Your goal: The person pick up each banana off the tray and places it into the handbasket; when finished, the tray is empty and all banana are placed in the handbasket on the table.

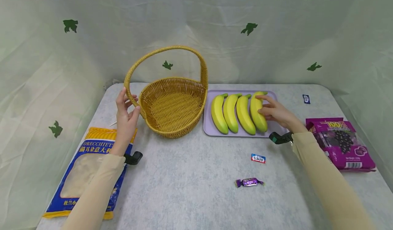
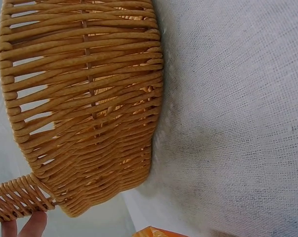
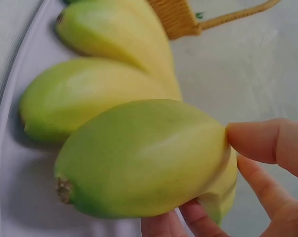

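Note:
A wicker basket [image 1: 173,107] with a tall arched handle stands at the back, left of the middle. My left hand [image 1: 126,116] holds the left side of its handle; fingertips [image 2: 36,223] show against the handle's base in the left wrist view. On a lilac tray [image 1: 207,129] to the basket's right, several yellow bananas with greenish ends lie side by side. My right hand [image 1: 277,114] grips the rightmost banana [image 1: 258,112] between thumb and fingers. In the right wrist view that banana [image 3: 139,158] appears slightly tilted, close above the tray.
A blue and yellow pasta bag [image 1: 83,172] lies under my left forearm. A purple grape candy bag [image 1: 345,144] sits at the right. A purple wrapped candy [image 1: 249,182], a red-and-blue one [image 1: 258,158] and a dark blue one [image 1: 306,99] lie on the table [image 1: 184,189].

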Motion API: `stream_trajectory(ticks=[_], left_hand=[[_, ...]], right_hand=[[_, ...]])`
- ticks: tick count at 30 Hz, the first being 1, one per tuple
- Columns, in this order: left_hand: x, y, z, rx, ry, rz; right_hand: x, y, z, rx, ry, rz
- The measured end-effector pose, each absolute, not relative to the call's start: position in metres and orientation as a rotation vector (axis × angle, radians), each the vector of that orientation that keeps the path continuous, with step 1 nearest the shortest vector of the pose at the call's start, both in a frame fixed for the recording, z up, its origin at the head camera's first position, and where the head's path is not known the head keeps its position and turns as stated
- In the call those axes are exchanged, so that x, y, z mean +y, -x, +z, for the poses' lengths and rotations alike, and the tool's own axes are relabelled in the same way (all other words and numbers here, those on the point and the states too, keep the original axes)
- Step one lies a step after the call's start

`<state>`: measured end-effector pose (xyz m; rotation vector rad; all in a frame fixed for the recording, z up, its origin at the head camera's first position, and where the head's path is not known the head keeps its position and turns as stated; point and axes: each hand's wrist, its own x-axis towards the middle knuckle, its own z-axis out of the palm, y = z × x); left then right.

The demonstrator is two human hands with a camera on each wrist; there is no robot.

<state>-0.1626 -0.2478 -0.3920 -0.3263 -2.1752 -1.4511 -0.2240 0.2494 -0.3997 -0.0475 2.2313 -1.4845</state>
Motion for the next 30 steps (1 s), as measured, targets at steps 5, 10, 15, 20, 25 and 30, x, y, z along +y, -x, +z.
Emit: stream_trajectory(ticks=[5,10,15,20,25,30], left_hand=[[-0.248,0.163,-0.393,-2.157,0.341,-1.440],[-0.249,0.163,-0.394,-2.159,0.334,-1.430],[-0.249,0.164,-0.396,-2.184,0.316,-1.398],[-0.249,0.164,-0.396,-2.203,0.306,-1.371],[-0.248,0.162,-0.396,-2.197,0.312,-1.376],[-0.248,0.162,-0.397,-2.189,0.329,-1.370]], right_hand=[[0.238,0.215,-0.387,2.220,0.164,-1.527],[0.214,0.207,-0.373,2.190,0.272,-1.543],[0.188,0.205,-0.362,2.147,0.393,-1.533],[0.160,0.204,-0.353,2.098,0.549,-1.471],[0.132,0.204,-0.347,2.025,0.663,-1.451],[0.104,0.205,-0.347,1.997,0.734,-1.438]])
